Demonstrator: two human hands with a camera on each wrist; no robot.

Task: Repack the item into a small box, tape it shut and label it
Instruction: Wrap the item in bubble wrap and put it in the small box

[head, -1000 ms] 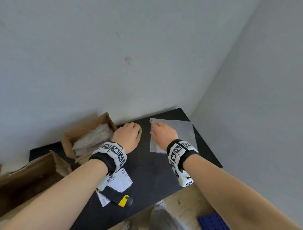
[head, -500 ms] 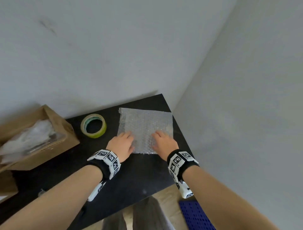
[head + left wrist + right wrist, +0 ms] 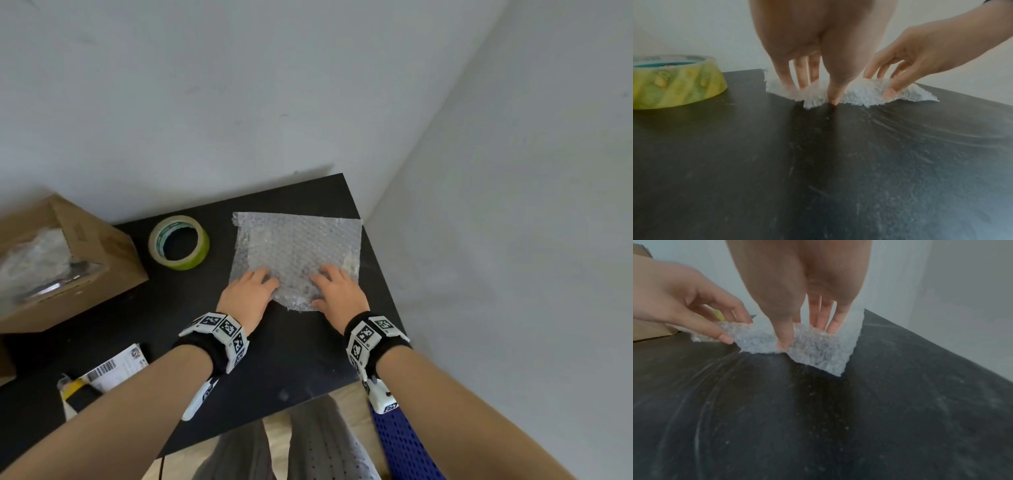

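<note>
Here, left hand (image 3: 248, 294) and right hand (image 3: 339, 291) each pinch the raised near edge of the bubble wrap (image 3: 298, 246), fingers (image 3: 802, 73) on top. The label (image 3: 109, 371) print is illegible.

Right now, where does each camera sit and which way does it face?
Head: up top, faces down at table, wrap, tape, box; left hand and right hand show.
Left wrist: low, faces along left hand to wrap; right hand shows.
Right wrist: low, faces along right hand to wrap; left hand shows.
All share the wrap.

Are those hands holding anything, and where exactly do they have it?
Both the left hand and right hand pinch the bubble wrap sheet at its near edge.
</note>
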